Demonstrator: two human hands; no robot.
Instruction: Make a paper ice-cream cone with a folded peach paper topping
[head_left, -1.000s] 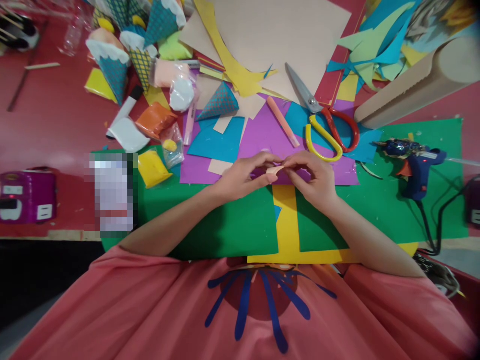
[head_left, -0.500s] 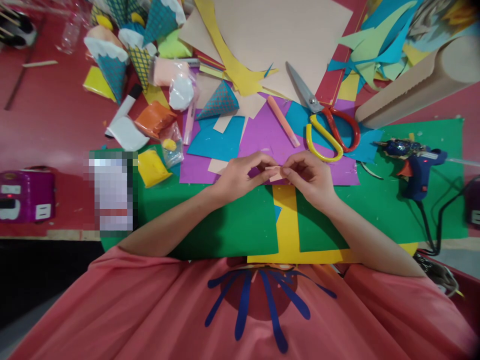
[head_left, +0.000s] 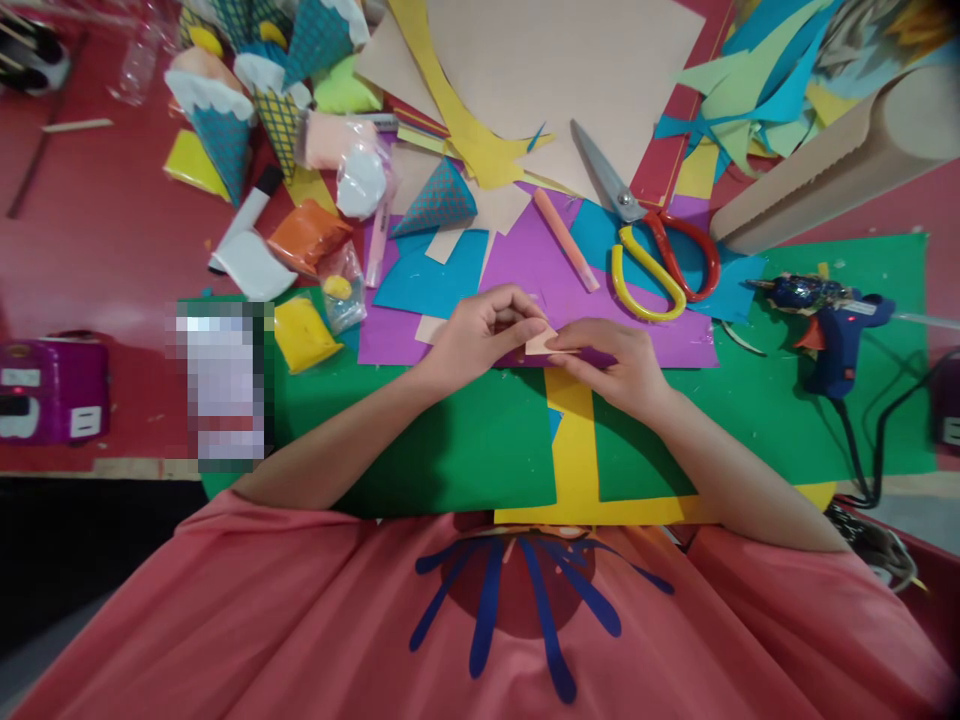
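Note:
Between my two hands is a small beige piece of paper point(head_left: 540, 344), held over the near edge of a purple sheet point(head_left: 517, 262). My left hand point(head_left: 489, 335) pinches it from the left with thumb and curled fingers. From the right, the fingertips and thumb of my right hand point(head_left: 621, 362) close on its other end. Beyond the hands lie an orange marker point(head_left: 567, 242) and scissors point(head_left: 630, 215) with one red and one yellow handle. A blue patterned cone point(head_left: 442, 200) rests on its side to the upper left.
A blue glue gun point(head_left: 836, 335) with its cable lies at the right, below a beige roll point(head_left: 832, 165). Clay packets, including a yellow one point(head_left: 306, 335), and several decorated cones stand at the left. Green sheets point(head_left: 450, 450) cover the near edge.
The beige piece has turned and shows more of its surface. My right hand has shifted slightly lower, its fingers straighter; my left hand has moved slightly left.

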